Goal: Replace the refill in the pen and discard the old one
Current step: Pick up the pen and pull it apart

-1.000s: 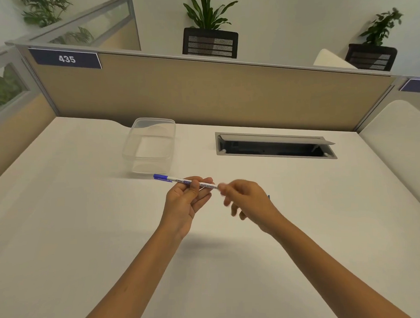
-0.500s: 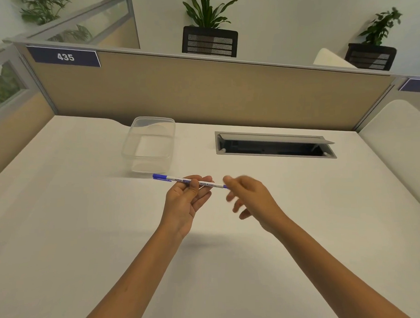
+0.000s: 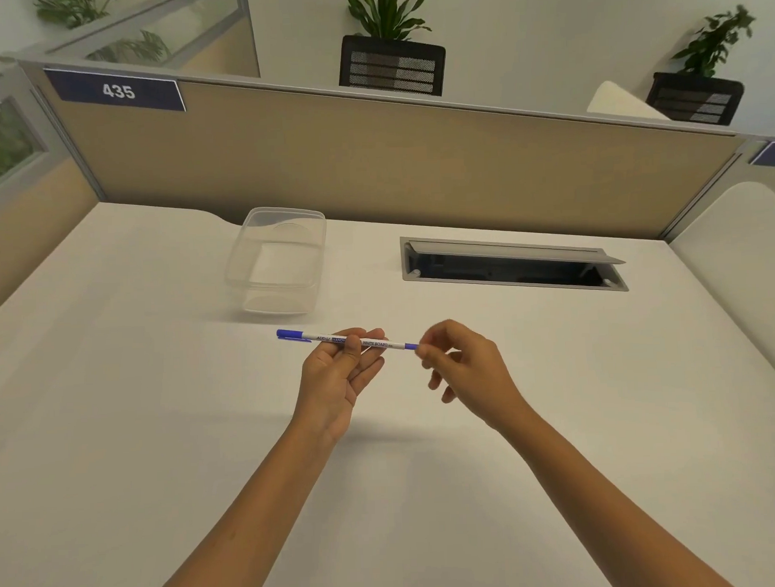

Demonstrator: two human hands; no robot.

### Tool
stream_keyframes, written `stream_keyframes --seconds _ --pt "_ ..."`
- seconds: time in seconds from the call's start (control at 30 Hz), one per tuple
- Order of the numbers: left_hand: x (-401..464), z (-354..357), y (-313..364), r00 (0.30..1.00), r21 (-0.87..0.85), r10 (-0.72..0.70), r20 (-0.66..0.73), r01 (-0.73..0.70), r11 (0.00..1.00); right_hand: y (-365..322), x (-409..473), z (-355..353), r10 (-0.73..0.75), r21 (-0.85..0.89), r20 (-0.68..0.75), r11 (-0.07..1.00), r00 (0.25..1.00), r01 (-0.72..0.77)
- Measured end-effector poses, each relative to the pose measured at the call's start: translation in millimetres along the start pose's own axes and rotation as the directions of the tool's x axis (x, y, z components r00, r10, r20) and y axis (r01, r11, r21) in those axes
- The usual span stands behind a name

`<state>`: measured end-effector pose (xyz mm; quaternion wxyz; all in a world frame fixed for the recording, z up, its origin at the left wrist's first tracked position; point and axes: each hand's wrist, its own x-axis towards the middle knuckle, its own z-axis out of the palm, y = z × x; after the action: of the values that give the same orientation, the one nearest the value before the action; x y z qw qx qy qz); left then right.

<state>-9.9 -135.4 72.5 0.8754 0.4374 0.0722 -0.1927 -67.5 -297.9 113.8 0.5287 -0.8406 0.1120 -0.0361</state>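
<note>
We hold thin white pen with blue cap and blue end piece (image 3: 348,339) flat in air above white desk (image 3: 139,411). Left hand (image 3: 342,374) wraps fingers and thumb round pen middle, keeps it steady. Right hand (image 3: 460,363) pinches blue end with fingertips (image 3: 423,351), other fingers loose. We think pinch is there to twist or pull end off, get old refill out. Clear plastic tub (image 3: 279,259) sits just behind pen, looks empty, maybe for old refill. We see no new refill.

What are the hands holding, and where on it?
The left hand holds the white blue-capped pen by its barrel's middle; the right hand pinches its blue end.
</note>
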Motion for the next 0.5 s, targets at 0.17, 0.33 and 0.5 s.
stream_keyframes --seconds 0.17,0.33,0.5 --pt "8.8 -20.4 -6.7 0.999 0.006 -0.015 -0.034 0.016 1.0 27.2 9.3 6.4 0.106 0.029 -0.09 0.994 0.99 -0.103" --pt "18.0 -55.8 -18.4 0.993 0.079 -0.08 -0.085 0.087 0.993 72.2 26.0 17.8 0.092 -0.039 -0.208 0.994 0.974 -0.102" --pt "24.9 -80.0 -30.7 0.98 0.115 -0.15 -0.132 0.166 0.979 110.3 42.6 29.7 0.068 -0.186 -0.245 0.976 0.967 -0.115"
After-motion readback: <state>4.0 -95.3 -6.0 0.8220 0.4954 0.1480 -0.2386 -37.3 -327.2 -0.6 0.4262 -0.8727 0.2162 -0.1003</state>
